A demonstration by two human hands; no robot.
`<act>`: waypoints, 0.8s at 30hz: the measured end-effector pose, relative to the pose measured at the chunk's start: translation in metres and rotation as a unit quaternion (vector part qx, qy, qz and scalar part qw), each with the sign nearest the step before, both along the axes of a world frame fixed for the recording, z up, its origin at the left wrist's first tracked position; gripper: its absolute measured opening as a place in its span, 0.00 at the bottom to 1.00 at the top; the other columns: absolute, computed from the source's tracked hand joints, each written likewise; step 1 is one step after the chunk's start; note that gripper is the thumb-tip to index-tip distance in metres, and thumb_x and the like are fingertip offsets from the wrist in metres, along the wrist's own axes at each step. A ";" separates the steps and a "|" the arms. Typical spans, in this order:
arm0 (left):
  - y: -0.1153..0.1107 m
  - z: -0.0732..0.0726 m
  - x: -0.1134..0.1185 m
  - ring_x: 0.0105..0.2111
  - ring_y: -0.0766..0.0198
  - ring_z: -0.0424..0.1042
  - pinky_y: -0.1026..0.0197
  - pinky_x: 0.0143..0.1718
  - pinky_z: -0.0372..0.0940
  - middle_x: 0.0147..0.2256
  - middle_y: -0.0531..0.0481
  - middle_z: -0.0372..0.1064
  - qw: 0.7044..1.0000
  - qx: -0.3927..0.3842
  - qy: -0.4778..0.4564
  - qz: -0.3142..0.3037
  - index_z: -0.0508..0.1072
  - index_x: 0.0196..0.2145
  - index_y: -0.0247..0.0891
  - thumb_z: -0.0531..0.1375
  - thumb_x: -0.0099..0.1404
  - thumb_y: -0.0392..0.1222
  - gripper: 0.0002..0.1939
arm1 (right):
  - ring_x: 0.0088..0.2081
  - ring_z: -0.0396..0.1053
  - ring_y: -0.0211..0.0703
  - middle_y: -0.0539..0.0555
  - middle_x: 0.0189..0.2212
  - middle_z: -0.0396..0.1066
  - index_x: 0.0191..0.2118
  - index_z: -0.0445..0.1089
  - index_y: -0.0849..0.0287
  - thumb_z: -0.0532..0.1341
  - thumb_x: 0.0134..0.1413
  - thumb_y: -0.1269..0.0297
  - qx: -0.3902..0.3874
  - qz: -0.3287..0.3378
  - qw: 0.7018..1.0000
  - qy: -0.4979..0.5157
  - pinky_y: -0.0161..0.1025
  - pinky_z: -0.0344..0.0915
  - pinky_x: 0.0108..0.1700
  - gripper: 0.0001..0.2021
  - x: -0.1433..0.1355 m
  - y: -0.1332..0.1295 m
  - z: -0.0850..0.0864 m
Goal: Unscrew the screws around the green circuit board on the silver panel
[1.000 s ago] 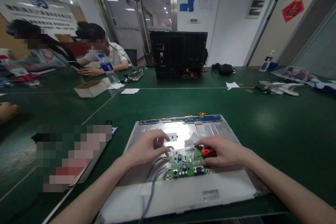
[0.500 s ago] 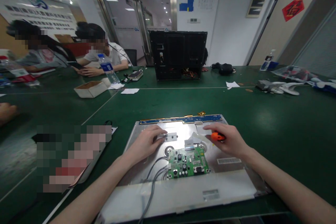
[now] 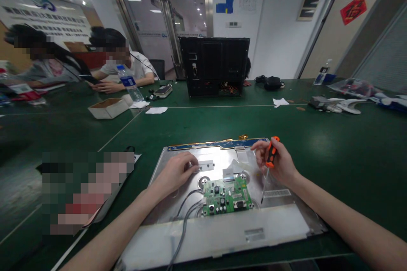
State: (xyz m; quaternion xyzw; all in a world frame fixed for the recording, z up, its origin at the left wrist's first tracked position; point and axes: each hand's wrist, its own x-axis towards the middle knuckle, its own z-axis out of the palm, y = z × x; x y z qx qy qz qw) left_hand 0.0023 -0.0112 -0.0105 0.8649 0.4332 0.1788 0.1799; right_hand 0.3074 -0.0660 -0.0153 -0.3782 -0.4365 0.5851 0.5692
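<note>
A flat display panel (image 3: 178, 216) lies back side up before me, with a green circuit board (image 3: 227, 194) on its metal back and a blue circuit strip (image 3: 219, 145) along its far edge. My left hand (image 3: 182, 167) rests on the panel, thumb and curled fingers closed at the left end of a small metal plate (image 3: 208, 165). In my right hand (image 3: 280, 161) is an orange and black screwdriver (image 3: 271, 152), its shaft pointing down, its tip just right of the board. Grey cables (image 3: 182, 233) run from the board toward me.
On the green table, a black monitor housing (image 3: 216, 65) stands at the back. A white open box (image 3: 108, 108) and a water bottle (image 3: 129, 82) are at far left, near two seated people. A blurred-out flat item (image 3: 95, 194) lies left of the panel.
My right hand has turned the screwdriver from lying nearly flat to upright, tip down near the board. My left hand has shifted slightly. A hand at the far left edge has left the view.
</note>
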 end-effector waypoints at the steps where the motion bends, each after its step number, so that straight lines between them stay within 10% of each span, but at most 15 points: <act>1: -0.001 0.001 0.000 0.30 0.61 0.66 0.61 0.33 0.60 0.30 0.50 0.70 1.000 -0.002 -0.010 0.003 0.72 0.30 0.37 0.58 0.63 0.41 0.07 | 0.13 0.56 0.34 0.48 0.13 0.61 0.32 0.72 0.62 0.52 0.53 0.39 -0.021 0.019 1.000 0.002 0.32 0.53 0.15 0.28 -0.002 0.001 -0.005; 15: 0.004 0.021 0.017 0.31 0.62 0.67 0.60 0.35 0.60 0.30 0.50 0.72 0.972 -0.205 -0.064 -0.099 0.76 0.31 0.37 0.58 0.60 0.41 0.08 | 0.14 0.53 0.32 0.46 0.13 0.61 0.29 0.71 0.60 0.54 0.52 0.39 -0.046 0.049 0.998 -0.016 0.32 0.48 0.16 0.26 -0.007 0.003 -0.018; 24: 0.006 0.005 0.014 0.29 0.64 0.69 0.62 0.32 0.62 0.29 0.51 0.71 0.942 -0.292 -0.086 -0.141 0.73 0.32 0.35 0.59 0.60 0.41 0.06 | 0.14 0.53 0.32 0.45 0.12 0.58 0.27 0.70 0.61 0.57 0.49 0.38 -0.057 0.055 0.997 -0.007 0.32 0.47 0.17 0.26 -0.007 0.003 -0.015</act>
